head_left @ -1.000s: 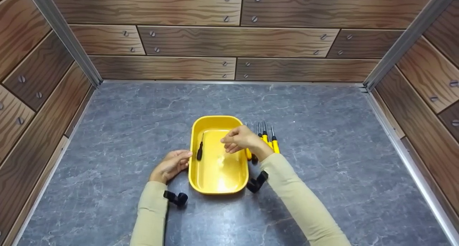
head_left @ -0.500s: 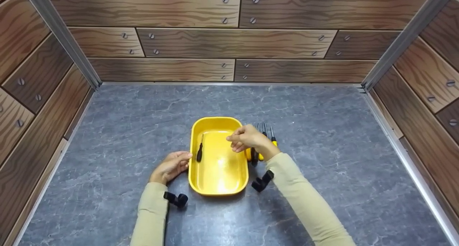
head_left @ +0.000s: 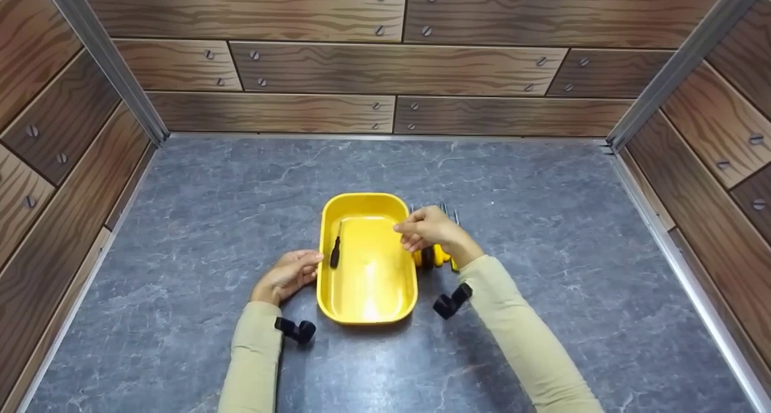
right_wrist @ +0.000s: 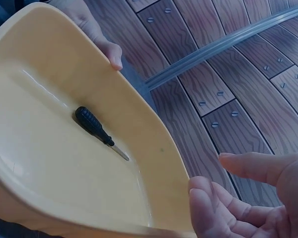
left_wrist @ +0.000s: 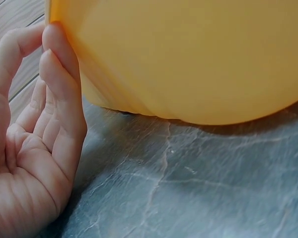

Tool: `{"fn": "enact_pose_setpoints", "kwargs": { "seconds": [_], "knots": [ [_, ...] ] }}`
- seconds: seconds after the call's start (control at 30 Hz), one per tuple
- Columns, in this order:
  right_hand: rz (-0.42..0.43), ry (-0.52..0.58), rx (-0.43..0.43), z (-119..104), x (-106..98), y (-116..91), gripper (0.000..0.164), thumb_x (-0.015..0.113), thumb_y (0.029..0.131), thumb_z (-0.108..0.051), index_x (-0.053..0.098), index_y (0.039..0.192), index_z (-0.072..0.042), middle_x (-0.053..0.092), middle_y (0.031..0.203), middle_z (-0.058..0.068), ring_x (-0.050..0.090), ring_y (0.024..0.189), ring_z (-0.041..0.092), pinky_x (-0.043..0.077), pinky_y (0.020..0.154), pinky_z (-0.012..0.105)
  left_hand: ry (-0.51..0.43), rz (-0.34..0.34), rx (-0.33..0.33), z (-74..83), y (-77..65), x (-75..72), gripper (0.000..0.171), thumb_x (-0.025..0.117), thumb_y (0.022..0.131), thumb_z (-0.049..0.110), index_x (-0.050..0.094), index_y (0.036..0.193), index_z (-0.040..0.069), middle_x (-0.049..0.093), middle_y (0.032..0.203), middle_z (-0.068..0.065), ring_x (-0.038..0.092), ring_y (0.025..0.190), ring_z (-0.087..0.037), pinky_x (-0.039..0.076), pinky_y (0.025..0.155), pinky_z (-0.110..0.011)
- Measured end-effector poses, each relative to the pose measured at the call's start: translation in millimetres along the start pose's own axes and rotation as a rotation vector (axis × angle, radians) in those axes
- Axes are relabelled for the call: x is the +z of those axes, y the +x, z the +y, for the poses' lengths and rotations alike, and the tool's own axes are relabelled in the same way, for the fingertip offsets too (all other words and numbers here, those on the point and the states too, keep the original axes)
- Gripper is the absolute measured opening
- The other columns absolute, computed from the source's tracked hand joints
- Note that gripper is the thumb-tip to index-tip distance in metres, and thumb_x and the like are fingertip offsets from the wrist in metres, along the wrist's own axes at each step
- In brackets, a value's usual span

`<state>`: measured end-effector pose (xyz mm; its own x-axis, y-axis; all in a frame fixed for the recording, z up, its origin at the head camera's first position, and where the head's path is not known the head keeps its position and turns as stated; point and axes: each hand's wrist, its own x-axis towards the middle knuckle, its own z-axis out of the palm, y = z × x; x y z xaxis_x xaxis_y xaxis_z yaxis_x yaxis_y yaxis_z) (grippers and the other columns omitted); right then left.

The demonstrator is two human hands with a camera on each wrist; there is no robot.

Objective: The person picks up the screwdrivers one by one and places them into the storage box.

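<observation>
A yellow tray (head_left: 368, 292) stands on the grey marbled surface, and a small screwdriver (right_wrist: 92, 121) with a black handle lies inside along its left wall. My left hand (head_left: 289, 274) pinches the tray's left rim, thumb on the edge and fingers against the outer wall (left_wrist: 188, 59). Over the tray's right rim hovers my right hand (head_left: 429, 229), thumb and fingers apart with nothing between them in the right wrist view. Beneath and beside it lie several screwdrivers (head_left: 438, 256) with yellow or black handles, partly covered by that hand.
Wood-patterned panels (head_left: 397, 70) close off the back and both sides, with metal posts (head_left: 680, 64) in the corners. A black wrist camera mount (head_left: 452, 300) sticks out from the right sleeve, another mount (head_left: 295, 330) from the left one.
My right hand has moved right, from above the tray's inside to its right rim, covering more of the screwdrivers. The left hand, the tray and the screwdriver in it stay put.
</observation>
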<state>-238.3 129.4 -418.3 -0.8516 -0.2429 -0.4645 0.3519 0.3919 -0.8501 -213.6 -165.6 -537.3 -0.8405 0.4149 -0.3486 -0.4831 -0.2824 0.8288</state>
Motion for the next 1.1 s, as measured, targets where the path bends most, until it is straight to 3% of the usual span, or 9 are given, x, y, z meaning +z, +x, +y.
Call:
{"fn": "enact_pose_setpoints", "kwargs": {
  "seconds": [0.2,0.4,0.63,0.83,1.1],
  "knots": [
    [0.002,0.023,0.003,8.0,-11.3,-1.6,0.034,0.065,0.09,-0.015,0.059,0.108,0.013,0.064,0.062,-0.001,0.062,0.051,0.006,0.057,0.056,0.02,-0.007,0.01,-0.002,-0.8,-0.2,-0.1,0.017,0.052,0.093,0.005,0.065,0.084,0.011,0.069,0.074,0.005,0.061,0.066,-0.003,0.053,0.068,-0.016],
    [0.022,0.03,0.028,20.7,-23.7,-0.7,0.026,0.064,0.091,-0.014,0.061,0.103,0.009,0.064,0.061,-0.001,0.061,0.05,0.006,0.059,0.059,0.023,-0.004,0.018,-0.006,-1.8,0.8,1.4,0.015,0.053,0.092,0.006,0.065,0.085,0.012,0.07,0.078,0.005,0.066,0.075,-0.004,0.056,0.074,-0.018],
    [0.015,0.039,0.057,28.9,-31.5,2.4,0.028,0.062,0.092,-0.014,0.059,0.105,0.01,0.064,0.063,-0.001,0.06,0.049,0.005,0.057,0.056,0.021,-0.002,0.025,0.0,-1.8,0.7,0.7,0.014,0.053,0.092,0.007,0.064,0.086,0.011,0.069,0.078,0.005,0.065,0.074,-0.004,0.055,0.072,-0.017],
    [0.042,-0.006,0.095,38.5,-39.4,2.8,0.027,0.063,0.091,-0.017,0.059,0.102,0.008,0.064,0.062,-0.002,0.059,0.05,0.005,0.056,0.053,0.02,-0.008,0.009,0.006,-3.0,-0.3,-0.8,0.013,0.05,0.092,0.006,0.062,0.088,0.011,0.069,0.079,0.006,0.065,0.075,-0.003,0.054,0.074,-0.017],
    [0.082,0.014,0.133,47.7,-54.2,1.8,0.023,0.063,0.092,-0.015,0.056,0.1,0.005,0.063,0.061,0.0,0.059,0.049,0.006,0.056,0.054,0.02,-0.003,0.009,0.001,-0.3,-0.1,-0.6,0.013,0.051,0.093,0.006,0.062,0.087,0.011,0.069,0.079,0.005,0.065,0.076,-0.004,0.054,0.074,-0.017]
  ]
}}
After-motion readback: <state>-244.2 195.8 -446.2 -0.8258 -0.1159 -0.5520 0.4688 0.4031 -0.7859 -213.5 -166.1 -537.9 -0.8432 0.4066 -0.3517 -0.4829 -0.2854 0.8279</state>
